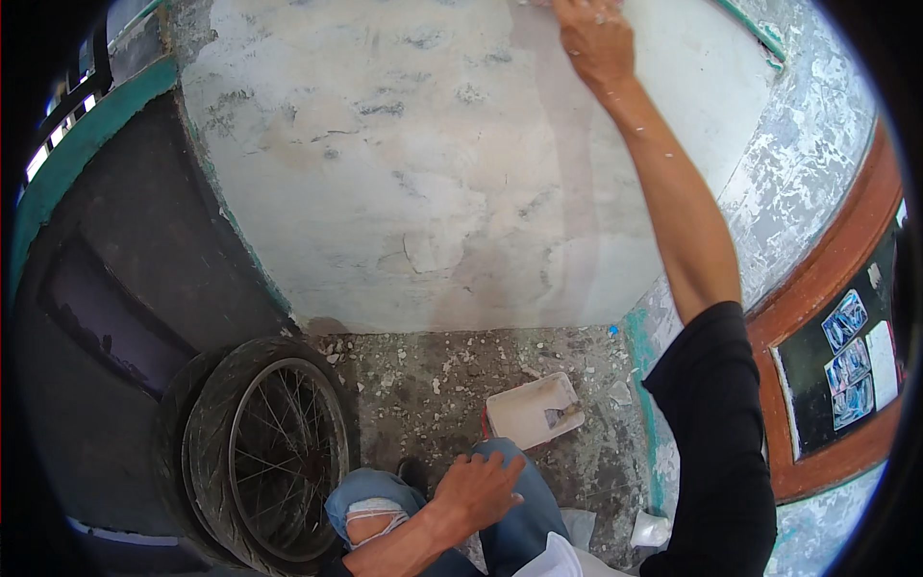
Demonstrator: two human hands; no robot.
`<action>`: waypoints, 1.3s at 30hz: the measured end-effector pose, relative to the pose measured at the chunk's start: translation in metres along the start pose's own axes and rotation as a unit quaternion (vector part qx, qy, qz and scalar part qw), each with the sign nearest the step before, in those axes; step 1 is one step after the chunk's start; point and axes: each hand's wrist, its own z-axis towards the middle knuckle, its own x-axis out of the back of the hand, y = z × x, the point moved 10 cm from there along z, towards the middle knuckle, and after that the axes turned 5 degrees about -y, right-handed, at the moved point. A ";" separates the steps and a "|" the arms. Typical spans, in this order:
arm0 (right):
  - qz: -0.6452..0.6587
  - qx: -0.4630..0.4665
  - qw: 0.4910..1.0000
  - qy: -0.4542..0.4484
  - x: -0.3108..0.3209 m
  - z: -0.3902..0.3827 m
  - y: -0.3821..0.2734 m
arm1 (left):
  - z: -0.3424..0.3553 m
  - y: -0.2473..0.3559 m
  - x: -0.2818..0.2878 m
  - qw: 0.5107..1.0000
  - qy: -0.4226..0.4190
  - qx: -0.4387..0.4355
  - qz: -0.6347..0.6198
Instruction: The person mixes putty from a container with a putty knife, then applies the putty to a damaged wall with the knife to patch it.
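My right hand (598, 43) is raised high against the pale wall (385, 192), with the arm stretched out. Its fingers are bent and partly cut off by the upper edge of the picture, so what they hold is hidden; white specks dot the hand and forearm. A darker, damp-looking band (574, 173) runs down the wall below it. Across my jeans knee (524, 481) lies my left hand (476, 492), fingers loosely spread and holding nothing. A cream rectangular tray (514, 406) rests on the floor just beyond that knee, with a grey smear inside.
Two spoked wheels with tyres (216, 452) lean at the left beside a dark panel (135, 260). Pale flakes litter the rough floor (413, 385). To the right stand a flaking wall (803, 173) and a brown wooden frame (784, 337). A small white bundle (651, 528) lies near my right side.
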 end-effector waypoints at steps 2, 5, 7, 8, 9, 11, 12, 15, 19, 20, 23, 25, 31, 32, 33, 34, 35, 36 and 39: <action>-0.036 0.009 0.999 0.036 -0.016 -0.022 -0.027 | -0.001 0.002 0.006 1.000 0.005 0.002 0.002; -0.023 0.023 0.999 -0.040 -0.035 -0.072 -0.079 | -0.001 -0.006 0.006 1.000 0.001 0.004 -0.015; -0.012 0.030 0.998 -0.053 -0.012 -0.094 -0.098 | -0.003 -0.012 -0.004 1.000 -0.001 0.009 -0.011; 0.026 0.038 0.997 -0.057 0.003 -0.102 -0.094 | 0.000 -0.017 -0.002 1.000 0.003 0.014 -0.006; 0.065 0.046 0.995 -0.065 0.012 -0.109 -0.088 | 0.001 -0.019 0.003 1.000 0.009 0.014 -0.002; 0.094 -0.126 0.966 -0.204 0.024 -0.096 -0.030 | -0.004 -0.016 0.004 1.000 0.003 0.008 -0.016; 0.084 -0.176 0.967 -0.166 0.033 -0.092 0.011 | -0.001 -0.013 0.006 1.000 0.005 0.004 -0.017; 0.038 -0.293 0.950 -0.097 0.035 -0.074 0.114 | -0.004 -0.014 0.009 1.000 0.006 0.004 -0.014; 0.078 -0.319 0.940 -0.090 -0.011 -0.038 0.121 | 0.002 -0.016 0.004 1.000 0.012 -0.009 -0.016; 0.084 -0.313 0.941 -0.096 -0.023 -0.024 0.104 | 0.001 -0.017 0.004 1.000 0.013 -0.010 -0.016; 0.118 -0.272 0.955 -0.026 -0.016 0.026 0.019 | 0.003 -0.019 0.007 1.000 0.005 -0.011 -0.027; 0.094 -0.147 0.976 0.133 0.006 0.054 -0.033 | 0.006 -0.014 0.008 1.000 0.009 -0.017 -0.022; 0.006 0.038 0.999 -0.027 -0.028 0.010 -0.243 | 0.006 -0.016 0.007 0.999 0.008 -0.015 -0.032; 0.032 0.080 0.995 -0.058 -0.017 -0.014 -0.267 | 0.005 -0.023 0.004 0.999 0.008 -0.005 -0.039; 0.054 0.126 0.987 -0.089 -0.003 -0.037 -0.286 | -0.001 -0.024 0.003 0.999 0.014 -0.003 -0.040; 0.112 0.143 0.982 -0.059 0.015 -0.059 -0.287 | -0.004 -0.024 0.005 0.999 0.018 -0.002 -0.038; 0.163 0.163 0.972 -0.034 0.027 -0.079 -0.272 | -0.004 -0.020 0.007 0.999 0.022 -0.008 -0.036; 0.144 0.154 0.977 -0.026 0.034 -0.083 -0.248 | -0.007 -0.019 0.010 0.999 0.025 -0.009 -0.038; 0.089 0.101 0.991 0.006 0.059 -0.051 -0.157 | -0.010 -0.020 0.017 0.999 0.029 0.005 -0.046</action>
